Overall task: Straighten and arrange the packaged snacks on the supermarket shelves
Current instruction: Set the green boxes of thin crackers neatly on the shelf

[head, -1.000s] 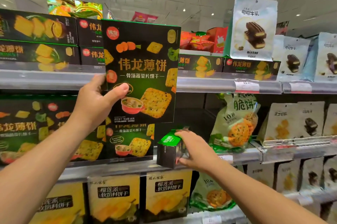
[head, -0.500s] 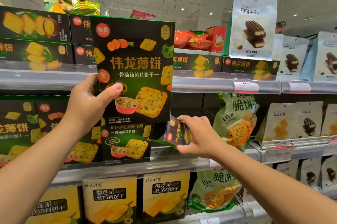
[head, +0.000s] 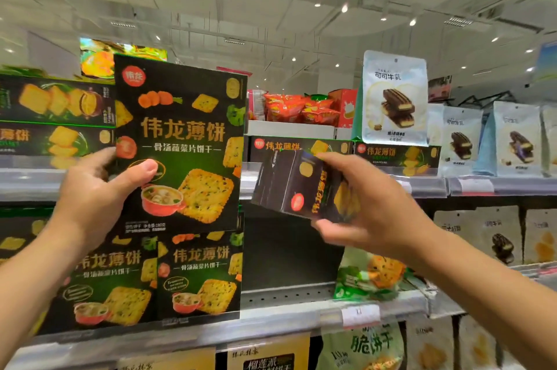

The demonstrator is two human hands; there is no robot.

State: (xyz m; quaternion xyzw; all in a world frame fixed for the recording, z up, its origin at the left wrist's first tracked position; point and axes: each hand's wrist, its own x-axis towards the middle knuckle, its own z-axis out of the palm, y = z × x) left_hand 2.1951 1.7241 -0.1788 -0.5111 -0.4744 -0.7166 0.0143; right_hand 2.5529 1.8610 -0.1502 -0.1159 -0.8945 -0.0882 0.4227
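Note:
My left hand grips a large dark green cracker box by its left edge and holds it upright, face toward me, in front of the shelves. To its right, my right hand grips a second dark cracker box, raised and tilted with a narrow side showing, in front of the top shelf's rail. Matching boxes stand upright on the middle shelf below the raised box. Beside them on that shelf is a dark gap.
Flat green cracker boxes lie stacked on the top shelf, with white chocolate-biscuit bags at the right. A green cracker bag leans at the gap's right. Yellow boxes and more bags fill the lower shelf.
My right hand has lifted the small-looking box from the middle shelf up to top-shelf height, turning it. The left hand's box has stayed raised. The camera has tilted upward.

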